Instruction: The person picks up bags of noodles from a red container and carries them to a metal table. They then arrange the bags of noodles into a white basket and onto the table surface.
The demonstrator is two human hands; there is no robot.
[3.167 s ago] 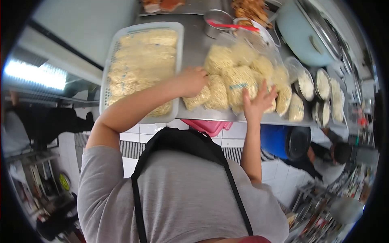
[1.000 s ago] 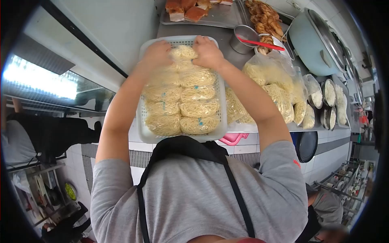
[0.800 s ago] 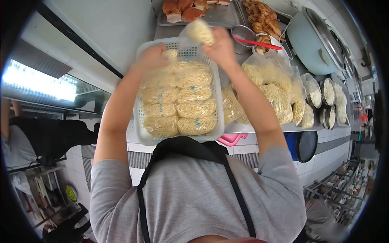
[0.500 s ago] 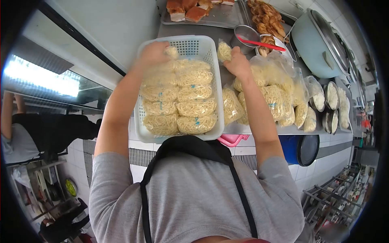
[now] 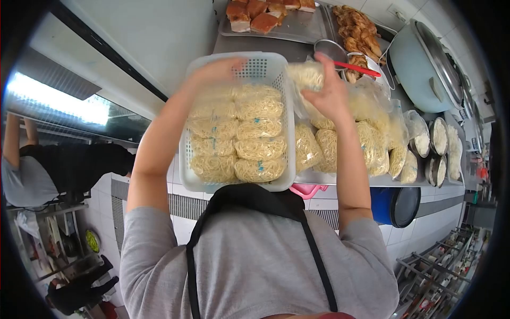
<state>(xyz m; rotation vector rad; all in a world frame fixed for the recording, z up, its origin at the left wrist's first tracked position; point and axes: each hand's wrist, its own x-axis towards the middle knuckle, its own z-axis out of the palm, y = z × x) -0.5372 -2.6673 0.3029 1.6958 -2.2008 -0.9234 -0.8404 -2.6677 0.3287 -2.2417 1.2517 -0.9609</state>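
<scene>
A white perforated basket [image 5: 289, 133] holds two columns of clear bags of yellow noodles [image 5: 260, 149], some with blue marks. My left hand [image 5: 215, 74] is over the basket's far left part, its fingers smeared by motion, so their grip does not show. Just right of the basket, my right hand [image 5: 332, 95] has its thumb and fingers around a blurred bag of noodles [image 5: 308, 75]. Below that hand, more bagged noodles [image 5: 326, 146] are piled on the metal counter.
Behind are a tray of roast pork pieces [image 5: 265, 21], cooked poultry [image 5: 358, 29], a metal pot [image 5: 330, 50] and red-handled tongs or a utensil [image 5: 358, 69]. A large cooker [image 5: 419, 64] and several round containers [image 5: 438, 135] stand right. Another person [image 5: 37, 181] is at left.
My right hand has shifted right, and the noodle bag beside it now shows larger between its fingers. The small noodle bundle at my left hand is no longer visible.
</scene>
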